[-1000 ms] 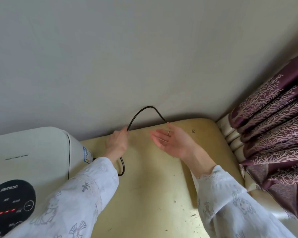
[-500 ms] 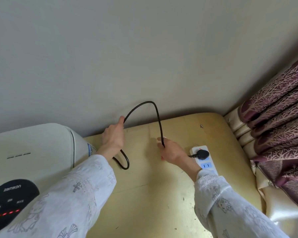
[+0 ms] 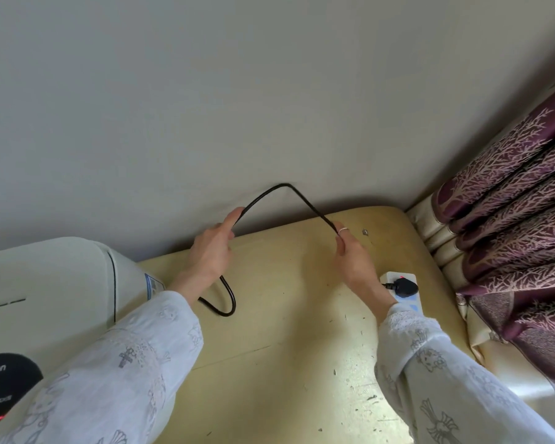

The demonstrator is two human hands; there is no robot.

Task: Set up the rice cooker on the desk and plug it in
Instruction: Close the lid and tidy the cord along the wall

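white, rounded plastic rice cooker (image 3: 55, 293) is sitting at the left on the pale yellow desk top (image 3: 279, 347), its black control panel (image 3: 4, 376) showing red lights – judged heavy and rigid, best left where it is standing. from behind it a thin black rubber-sheathed power cord (image 3: 289, 187) is curling once on the desk, then rising into an arch against the grey wall (image 3: 269, 91).

left hand (image 3: 210, 251) is pinching the cord between thumb and forefinger at the left foot of the arch, the other fingers lying loosely curled; the cord is leaving this pinch upward and to the right. right hand (image 3: 354, 254), wearing a thin ring, is closing its fingers round the cord at the right foot of the arch, the cord entering the fist from above.

the cord is judged light, flexible yet springy – holding its own arch, unlikely to slip, tolerant of a firm pinch anywhere along its length, though sharp kinks are best avoided. beyond the right wrist a black plug (image 3: 406, 286) is sitting in a white power strip (image 3: 401, 294) near the desk's right edge; the run of cord between fist and plug is hidden by the hand. a purple patterned curtain (image 3: 510, 225) is hanging at far right.
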